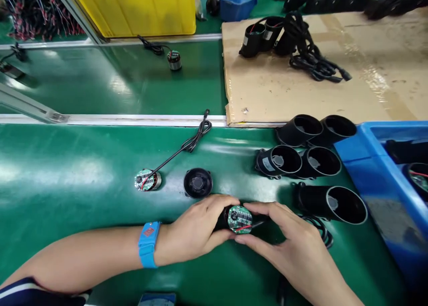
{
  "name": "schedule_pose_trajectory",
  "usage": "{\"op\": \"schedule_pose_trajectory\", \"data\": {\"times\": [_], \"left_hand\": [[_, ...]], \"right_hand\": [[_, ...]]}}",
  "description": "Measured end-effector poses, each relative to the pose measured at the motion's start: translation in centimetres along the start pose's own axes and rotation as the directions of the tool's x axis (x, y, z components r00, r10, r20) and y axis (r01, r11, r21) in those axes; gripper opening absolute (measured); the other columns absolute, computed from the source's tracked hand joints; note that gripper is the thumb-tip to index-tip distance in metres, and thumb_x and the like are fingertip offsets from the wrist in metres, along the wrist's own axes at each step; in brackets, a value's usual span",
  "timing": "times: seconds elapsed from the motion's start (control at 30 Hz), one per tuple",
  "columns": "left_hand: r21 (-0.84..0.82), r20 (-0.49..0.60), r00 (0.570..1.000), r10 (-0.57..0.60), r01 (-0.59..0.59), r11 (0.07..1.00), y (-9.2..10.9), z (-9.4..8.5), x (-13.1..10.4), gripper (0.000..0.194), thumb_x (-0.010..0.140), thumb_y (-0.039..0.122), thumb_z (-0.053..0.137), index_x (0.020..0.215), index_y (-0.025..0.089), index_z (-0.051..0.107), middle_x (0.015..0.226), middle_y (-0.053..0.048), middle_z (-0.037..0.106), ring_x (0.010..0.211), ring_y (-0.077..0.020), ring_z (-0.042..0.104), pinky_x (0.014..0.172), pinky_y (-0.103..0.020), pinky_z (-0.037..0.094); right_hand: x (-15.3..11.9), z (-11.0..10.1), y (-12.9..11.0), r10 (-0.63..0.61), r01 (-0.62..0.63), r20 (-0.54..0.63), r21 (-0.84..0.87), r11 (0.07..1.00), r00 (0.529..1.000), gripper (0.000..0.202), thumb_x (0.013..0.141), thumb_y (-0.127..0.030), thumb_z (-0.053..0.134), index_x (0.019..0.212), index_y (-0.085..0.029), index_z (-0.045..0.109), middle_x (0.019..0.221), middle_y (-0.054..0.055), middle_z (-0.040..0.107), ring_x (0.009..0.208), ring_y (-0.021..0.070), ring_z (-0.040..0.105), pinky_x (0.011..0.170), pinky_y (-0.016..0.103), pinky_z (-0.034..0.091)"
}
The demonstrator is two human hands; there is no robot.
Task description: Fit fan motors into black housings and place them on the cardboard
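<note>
Near the front of the green work mat, my left hand [197,230], with a blue wrist strap [148,244], is closed around a black round housing [221,218], mostly hidden by the fingers. At its mouth sits a motor with a round green circuit board [240,219] and red and black wires. My right hand [294,243] grips the board's edges between thumb and fingers; how deep the motor sits inside cannot be seen. The motor's black cable [321,230] lies coiled behind my right hand. A second motor with a circuit board [147,180] and a black end cap [198,183] lie further left.
Several black cylindrical housings [346,204] lie at right beside a blue bin [371,163]. Behind, a cardboard sheet [267,96] carries more housings and coiled cables [314,60]. A yellow crate [137,9] and another motor [174,60] stand beyond the metal rail [133,119].
</note>
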State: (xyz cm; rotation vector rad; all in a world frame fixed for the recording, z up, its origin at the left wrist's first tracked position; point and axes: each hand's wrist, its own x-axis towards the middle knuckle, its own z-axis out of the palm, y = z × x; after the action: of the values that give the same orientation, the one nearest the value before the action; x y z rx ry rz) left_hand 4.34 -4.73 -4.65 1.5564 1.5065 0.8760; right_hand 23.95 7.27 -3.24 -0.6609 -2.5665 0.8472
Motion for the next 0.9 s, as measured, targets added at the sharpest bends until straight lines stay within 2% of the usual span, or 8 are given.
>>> {"op": "schedule_pose_trajectory", "data": {"times": [0.13, 0.27, 0.47, 0.6, 0.7, 0.77, 0.87, 0.9], "left_hand": [[-0.033, -0.003, 1.000, 0.014, -0.014, 0.999, -0.1, -0.5, 0.5, 0.058, 0.087, 0.012, 0.076, 0.137, 0.024, 0.050, 0.135, -0.006, 0.063, 0.124, -0.0226, 0.060, 0.109, -0.035, 0.051], [-0.051, 0.015, 1.000, 0.026, -0.025, 0.998, -0.1, -0.5, 0.4, 0.055, 0.089, 0.015, 0.075, 0.136, 0.026, 0.050, 0.133, -0.005, 0.064, 0.122, -0.0230, 0.062, 0.109, -0.037, 0.052], [-0.052, -0.117, 0.992, 0.054, -0.061, 0.997, -1.5, 0.7, 0.1, 0.071, 0.088, 0.022, 0.077, 0.145, 0.026, 0.034, 0.135, -0.012, 0.059, 0.123, -0.0288, 0.063, 0.107, -0.046, 0.055], [0.048, -0.080, 0.989, 0.124, -0.121, 0.992, -0.5, 0.4, -1.5, 0.081, 0.090, 0.019, 0.073, 0.154, 0.027, 0.024, 0.148, -0.017, 0.047, 0.138, -0.0337, 0.050, 0.111, -0.052, 0.053], [0.194, -0.018, 0.955, 0.298, -0.289, 0.938, 1.9, -2.2, -2.8, 0.096, 0.093, 0.023, 0.073, 0.162, 0.032, 0.008, 0.154, -0.015, 0.039, 0.144, -0.0307, 0.044, 0.113, -0.045, 0.053], [0.294, -0.149, 0.887, 0.436, -0.381, 0.876, 3.0, -5.3, -2.2, 0.105, 0.086, 0.031, 0.082, 0.162, 0.035, 0.011, 0.149, -0.009, 0.045, 0.139, -0.0289, 0.050, 0.115, -0.045, 0.053], [0.450, -0.478, 0.748, 0.460, -0.241, 0.860, 2.2, -11.7, 2.0, 0.091, 0.082, 0.040, 0.085, 0.155, 0.034, 0.032, 0.142, -0.007, 0.051, 0.128, -0.0301, 0.056, 0.106, -0.049, 0.056], [0.507, -0.511, 0.749, 0.422, -0.133, 0.851, 1.4, -14.2, 4.2, 0.085, 0.084, 0.043, 0.082, 0.153, 0.029, 0.034, 0.144, -0.010, 0.049, 0.131, -0.0314, 0.054, 0.103, -0.048, 0.056]], "right_hand": [[-0.3, 0.0, 0.1, 0.060, -0.060, 0.008, 0.039, 0.997, 0.998, 0.039, 0.097, -0.062, 0.061, 0.117, -0.028, 0.060, 0.097, -0.003, 0.072, 0.084, 0.0144, 0.070, 0.072, 0.026, 0.056], [-0.4, 0.0, 0.2, 0.027, -0.027, 0.022, 0.031, 0.999, 0.999, 0.042, 0.101, -0.056, 0.059, 0.129, -0.026, 0.056, 0.108, 0.001, 0.072, 0.094, 0.0176, 0.069, 0.082, 0.030, 0.056], [0.0, 1.0, 0.4, -0.042, 0.042, 0.083, -0.002, 0.999, 0.996, 0.055, 0.095, -0.061, 0.065, 0.132, -0.023, 0.054, 0.122, 0.010, 0.067, 0.107, 0.0282, 0.064, 0.087, 0.043, 0.051], [0.3, 1.8, 0.3, -0.036, 0.036, 0.043, -0.004, 0.999, 0.998, 0.050, 0.094, -0.063, 0.065, 0.122, -0.022, 0.057, 0.115, 0.010, 0.069, 0.097, 0.0281, 0.064, 0.080, 0.042, 0.047], [0.4, 1.9, 0.0, -0.028, 0.028, 0.026, 0.018, 0.999, 0.999, 0.044, 0.097, -0.060, 0.063, 0.117, -0.022, 0.059, 0.109, 0.009, 0.070, 0.093, 0.0274, 0.064, 0.076, 0.040, 0.047], [0.4, 2.0, -0.1, -0.030, 0.030, -0.002, 0.040, 0.999, 1.000, 0.040, 0.096, -0.056, 0.066, 0.116, -0.022, 0.059, 0.106, 0.009, 0.071, 0.092, 0.0275, 0.065, 0.075, 0.040, 0.047], [-0.1, 2.8, 0.4, -0.030, 0.034, -0.048, 0.063, 0.997, 0.998, 0.039, 0.092, -0.052, 0.073, 0.115, -0.024, 0.059, 0.104, 0.008, 0.071, 0.091, 0.0279, 0.066, 0.076, 0.041, 0.050], [-0.2, 3.2, 0.7, -0.033, 0.037, -0.062, 0.064, 0.997, 0.998, 0.039, 0.090, -0.051, 0.074, 0.115, -0.024, 0.060, 0.104, 0.007, 0.071, 0.091, 0.0279, 0.067, 0.076, 0.040, 0.051]]}}
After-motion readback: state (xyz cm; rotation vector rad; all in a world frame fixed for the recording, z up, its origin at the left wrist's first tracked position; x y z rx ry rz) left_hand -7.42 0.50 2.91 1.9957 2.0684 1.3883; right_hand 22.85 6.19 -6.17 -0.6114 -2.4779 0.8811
